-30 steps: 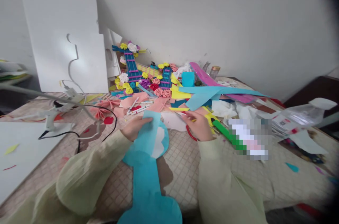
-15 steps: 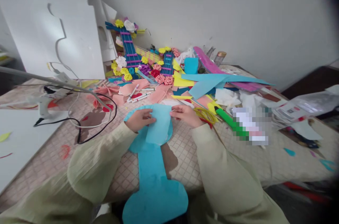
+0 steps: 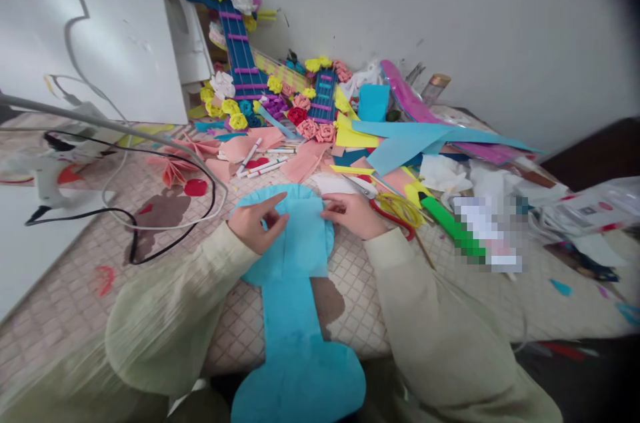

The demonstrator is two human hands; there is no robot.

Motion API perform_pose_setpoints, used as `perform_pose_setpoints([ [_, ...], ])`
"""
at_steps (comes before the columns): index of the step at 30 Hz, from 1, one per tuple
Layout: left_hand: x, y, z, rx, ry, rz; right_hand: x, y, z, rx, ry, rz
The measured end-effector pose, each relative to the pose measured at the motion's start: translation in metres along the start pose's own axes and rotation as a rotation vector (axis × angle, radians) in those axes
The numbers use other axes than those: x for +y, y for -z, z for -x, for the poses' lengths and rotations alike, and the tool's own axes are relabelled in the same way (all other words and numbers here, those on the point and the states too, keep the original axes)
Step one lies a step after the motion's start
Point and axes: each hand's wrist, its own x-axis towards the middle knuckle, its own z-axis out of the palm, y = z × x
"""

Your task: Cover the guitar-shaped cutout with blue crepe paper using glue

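Note:
A light blue crepe paper piece (image 3: 307, 246) lies flat over the rounded upper end of a guitar-like shape covered in blue paper (image 3: 290, 316). That shape stretches toward me, its wider lower end over the table's front edge. My left hand (image 3: 257, 223) is at the piece's left side, index finger stretched across it and thumb apart. At the upper right edge of the piece, my right hand (image 3: 353, 215) touches it with thumb and index finger, which stand apart. Gathered paper folds show around the rounded end. Scissors with red handles (image 3: 400, 220) lie beside my right hand.
Behind are flower-trimmed blue paper guitars (image 3: 243, 53), paper strips (image 3: 415, 143) and marker pens (image 3: 267, 166). A glue gun (image 3: 47, 180) and looping cables (image 3: 210, 210) occupy the left. A green marker (image 3: 450, 226) and plastic bags (image 3: 590, 203) are at right.
The paper piece has turned straighter and now lies flatter on the shape. My left hand's fingers have opened, and my right hand's fingertips have spread along the edge. The view has tilted down.

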Motion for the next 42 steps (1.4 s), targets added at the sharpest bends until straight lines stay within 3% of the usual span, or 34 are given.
perform_pose_setpoints([
  [3,-0.011,-0.010,0.001,0.092,-0.318,-0.106,0.000,0.001,0.001,-0.023,0.028,0.038],
  [6,-0.019,-0.020,0.004,0.014,-0.433,-0.196,0.000,0.002,0.001,-0.030,0.055,0.079],
  [10,-0.022,-0.024,0.009,-0.073,-0.418,-0.271,-0.001,0.003,0.003,-0.010,0.072,0.142],
  [15,-0.020,-0.024,0.013,-0.056,-0.396,-0.305,-0.007,0.007,0.011,0.057,0.188,0.403],
  [18,-0.019,-0.024,0.014,-0.043,-0.398,-0.308,-0.010,0.008,0.017,-0.040,0.252,0.509],
  [23,-0.017,-0.027,0.017,0.010,-0.398,-0.326,-0.011,0.005,0.024,-0.181,0.225,0.687],
  [33,-0.018,-0.024,0.018,-0.062,-0.322,-0.279,-0.011,0.007,0.031,-0.254,0.168,0.685],
  [42,-0.020,-0.025,0.019,-0.059,-0.318,-0.289,-0.013,0.008,0.034,-0.282,0.140,0.651],
])
